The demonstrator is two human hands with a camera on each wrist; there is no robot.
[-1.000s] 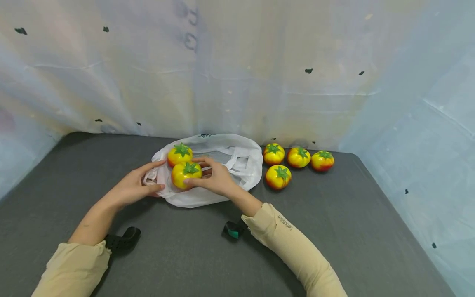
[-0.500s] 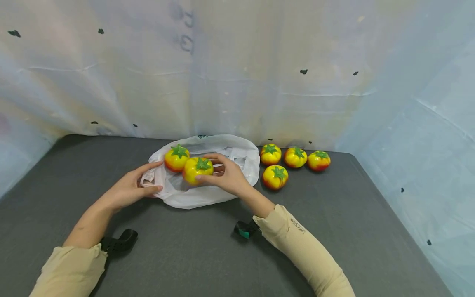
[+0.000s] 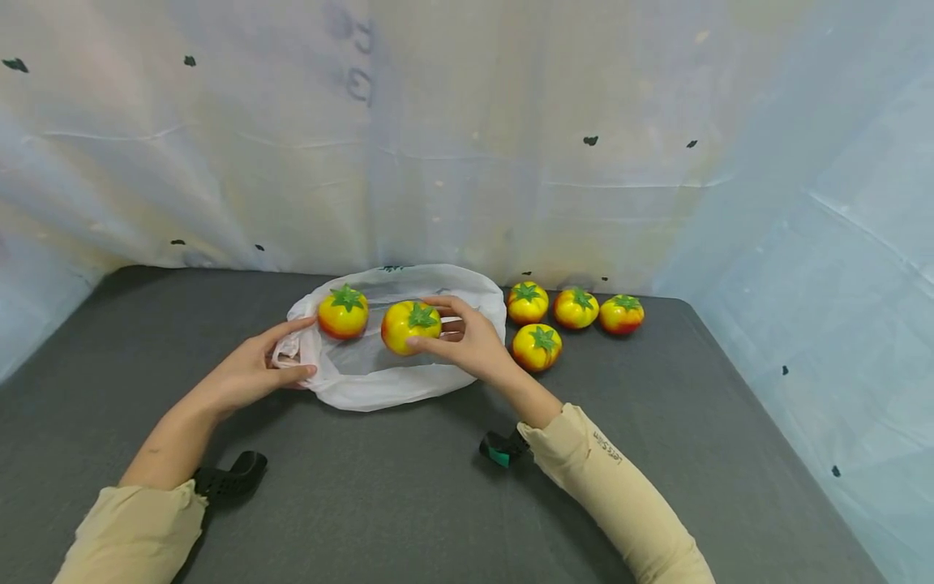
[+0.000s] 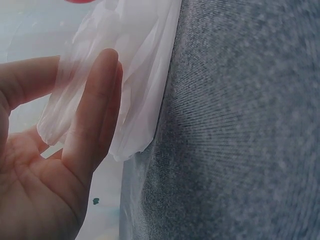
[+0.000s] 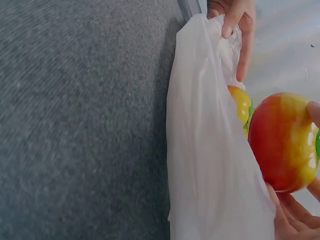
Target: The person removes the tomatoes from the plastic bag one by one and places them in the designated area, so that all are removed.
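Note:
A white plastic bag [image 3: 379, 392] lies with its wide mouth facing up. My left hand [image 3: 251, 365] holds its left end, thumb and index finger spread apart along it; in the left wrist view its fingers [image 4: 97, 107] lie against the thin plastic. Inside the bag, at the left, is a yellow-red toy tomato [image 3: 343, 315] with a green star-shaped top. My right hand [image 3: 467, 345] grips a second toy tomato [image 3: 409, 326] between thumb and fingers, over the bag's mouth. In the right wrist view, the bag's side hides part of the first tomato [image 5: 241, 105].
Several more toy tomatoes [image 3: 536, 347] sit just right of the bag on the dark grey table [image 3: 365, 495]. A pale plastic sheet [image 3: 467, 146] hangs behind the table's far edge, and another rises along the right side.
My right hand has carried its tomato to the right, from against the other tomato to apart from it. The left hand stays at the bag's left end. The view has shifted slightly.

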